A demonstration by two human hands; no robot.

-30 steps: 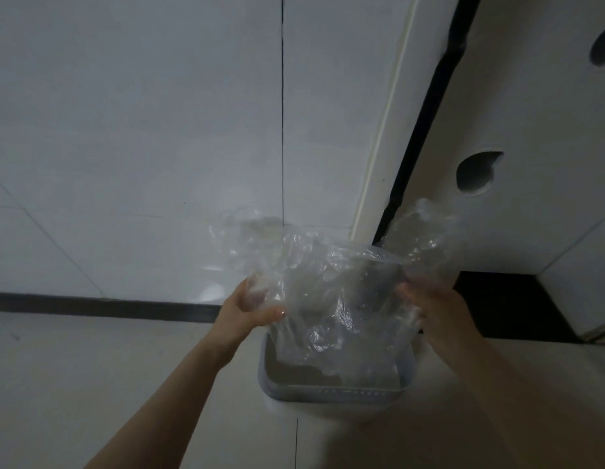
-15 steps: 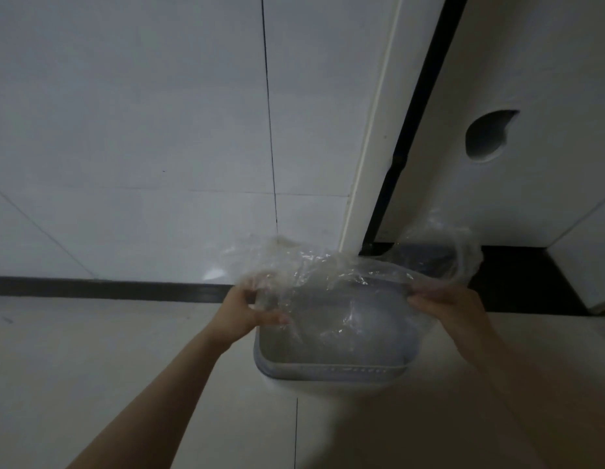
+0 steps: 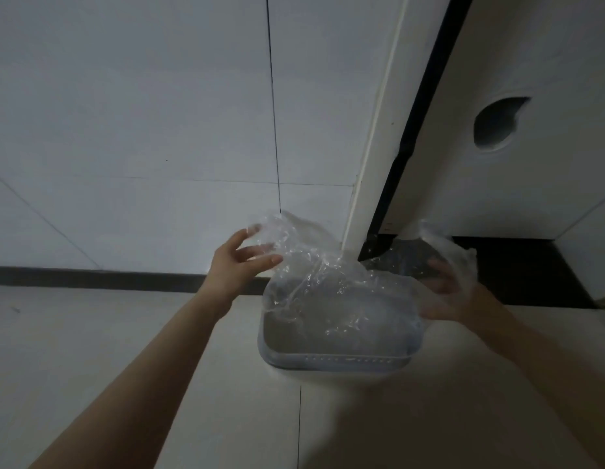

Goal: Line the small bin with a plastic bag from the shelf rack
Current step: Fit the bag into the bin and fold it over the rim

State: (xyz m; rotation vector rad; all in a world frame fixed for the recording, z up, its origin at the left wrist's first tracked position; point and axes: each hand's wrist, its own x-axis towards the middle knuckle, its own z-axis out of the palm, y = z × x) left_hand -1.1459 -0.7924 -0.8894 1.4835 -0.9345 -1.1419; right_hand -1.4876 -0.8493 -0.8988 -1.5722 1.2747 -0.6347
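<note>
A small pale bin (image 3: 338,361) stands on the floor against the wall. A clear plastic bag (image 3: 328,292) hangs inside it, with its crumpled top rising above the rim on both sides. My left hand (image 3: 236,265) is at the bag's upper left flap, fingers spread, the tips just touching the plastic. At the bag's right side is my right hand (image 3: 453,296), blurred, fingers apart and partly seen through the plastic flap draped over them.
The bin sits by a white tiled wall (image 3: 159,130) with a dark skirting strip (image 3: 91,275). A white cabinet (image 3: 531,164) with a round finger hole (image 3: 497,123) stands to the right, with a dark gap beside it. Pale floor tiles (image 3: 91,350) lie in front.
The bag has gone down into the bin. Both hands have let go of their pinch on the bag's top edge and spread their fingers; the left hand has risen slightly.
</note>
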